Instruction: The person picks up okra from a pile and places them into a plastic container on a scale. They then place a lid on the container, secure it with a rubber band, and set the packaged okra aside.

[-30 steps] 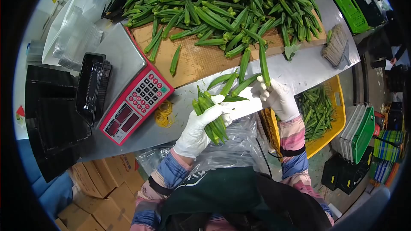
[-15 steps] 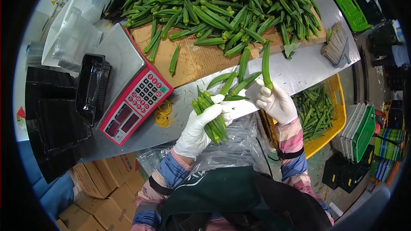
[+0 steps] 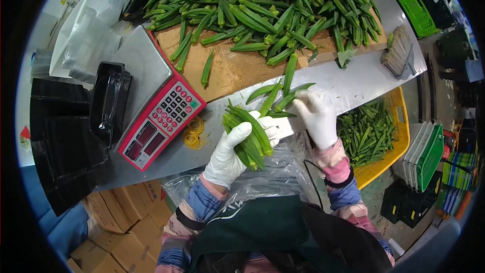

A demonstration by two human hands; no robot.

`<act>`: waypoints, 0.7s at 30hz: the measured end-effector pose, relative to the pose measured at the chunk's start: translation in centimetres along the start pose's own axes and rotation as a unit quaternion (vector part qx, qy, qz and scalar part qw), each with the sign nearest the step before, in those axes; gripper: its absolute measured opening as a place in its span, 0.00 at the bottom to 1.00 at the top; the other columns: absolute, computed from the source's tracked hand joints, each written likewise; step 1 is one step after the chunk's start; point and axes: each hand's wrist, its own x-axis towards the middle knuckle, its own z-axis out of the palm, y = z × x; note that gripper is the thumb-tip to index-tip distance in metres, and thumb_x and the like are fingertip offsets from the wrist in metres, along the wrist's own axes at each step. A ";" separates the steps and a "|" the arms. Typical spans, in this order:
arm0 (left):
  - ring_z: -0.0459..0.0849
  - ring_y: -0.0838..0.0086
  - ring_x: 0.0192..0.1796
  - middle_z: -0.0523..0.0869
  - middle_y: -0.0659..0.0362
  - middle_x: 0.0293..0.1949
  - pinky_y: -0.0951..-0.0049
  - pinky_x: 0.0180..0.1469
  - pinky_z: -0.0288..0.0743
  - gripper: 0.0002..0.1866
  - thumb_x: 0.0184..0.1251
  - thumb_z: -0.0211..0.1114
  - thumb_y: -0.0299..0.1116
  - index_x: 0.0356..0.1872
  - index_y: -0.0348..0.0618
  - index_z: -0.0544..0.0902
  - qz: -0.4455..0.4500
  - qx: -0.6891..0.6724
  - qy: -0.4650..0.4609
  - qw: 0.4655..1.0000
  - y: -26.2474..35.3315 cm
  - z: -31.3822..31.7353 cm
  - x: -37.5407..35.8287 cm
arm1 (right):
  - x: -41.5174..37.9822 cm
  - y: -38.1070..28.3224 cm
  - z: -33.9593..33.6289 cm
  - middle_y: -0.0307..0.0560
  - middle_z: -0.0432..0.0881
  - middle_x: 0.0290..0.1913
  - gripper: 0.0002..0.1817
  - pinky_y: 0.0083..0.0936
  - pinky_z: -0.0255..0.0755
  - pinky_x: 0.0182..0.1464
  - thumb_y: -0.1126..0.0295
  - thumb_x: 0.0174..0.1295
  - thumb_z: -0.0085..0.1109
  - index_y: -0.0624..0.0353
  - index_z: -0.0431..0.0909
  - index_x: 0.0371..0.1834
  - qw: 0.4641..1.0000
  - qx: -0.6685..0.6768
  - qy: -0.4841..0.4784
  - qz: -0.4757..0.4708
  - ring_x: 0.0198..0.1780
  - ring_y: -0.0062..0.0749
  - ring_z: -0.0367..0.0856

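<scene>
Metal desk (image 3: 348, 83) stands across the room, with brown cartons (image 3: 129, 207) lower at the left and a green crate (image 3: 413, 7) beyond its far right end. On the desk, a large pile of okra (image 3: 262, 12) lies over brown cardboard (image 3: 217, 81), and some pods are spread apart at its near side. The left hand (image 3: 230, 154), in a white glove, has its grip closed around a bunch of okra (image 3: 248, 139), with the thumb across the pods. The right hand (image 3: 317, 114), also gloved in white, is bent over the right end of several loose pods (image 3: 268, 102) near the desk's front edge. Its fingertips are at these pods, but I cannot tell if this grip is open or closed. At the left there is a red scale (image 3: 174, 108) with a keypad, and a black tray (image 3: 107, 105) is at the left side of its metal plate. Yellow rubber bands (image 3: 193, 135) lie just beside the scale. Near the right end of the desk is a brush (image 3: 396, 56). Below this part, a yellow basket (image 3: 400, 139) holds more okra (image 3: 368, 134).
</scene>
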 end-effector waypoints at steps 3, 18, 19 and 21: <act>0.80 0.49 0.67 0.80 0.44 0.64 0.40 0.71 0.73 0.27 0.72 0.65 0.34 0.70 0.40 0.72 0.001 0.014 0.005 1.000 0.3 -0.5 0.0 | 1.4 2.2 0.0 0.47 0.86 0.42 0.12 0.33 0.74 0.53 0.72 0.57 0.71 0.54 0.89 0.46 0.989 -0.119 0.029 -0.089 0.48 0.43 0.81; 0.79 0.51 0.68 0.77 0.41 0.67 0.43 0.70 0.74 0.30 0.74 0.65 0.36 0.72 0.36 0.67 0.014 0.040 0.010 0.999 0.4 0.1 0.0 | -2.7 1.0 0.1 0.44 0.84 0.44 0.21 0.26 0.80 0.46 0.66 0.63 0.73 0.60 0.82 0.58 0.996 0.036 -0.057 0.065 0.44 0.30 0.84; 0.79 0.51 0.68 0.77 0.41 0.67 0.43 0.70 0.74 0.30 0.74 0.65 0.36 0.72 0.36 0.67 0.016 0.042 0.018 0.999 0.4 0.0 0.0 | -3.2 1.8 0.9 0.47 0.83 0.49 0.25 0.31 0.80 0.51 0.68 0.56 0.77 0.58 0.82 0.58 0.997 -0.002 -0.061 0.054 0.49 0.39 0.84; 0.79 0.50 0.68 0.77 0.41 0.67 0.43 0.70 0.74 0.30 0.74 0.65 0.36 0.72 0.36 0.68 0.018 0.039 0.021 0.999 0.3 0.0 0.0 | -3.4 2.1 0.6 0.48 0.84 0.49 0.26 0.31 0.80 0.52 0.69 0.55 0.77 0.59 0.82 0.58 0.999 0.020 -0.043 0.024 0.48 0.41 0.84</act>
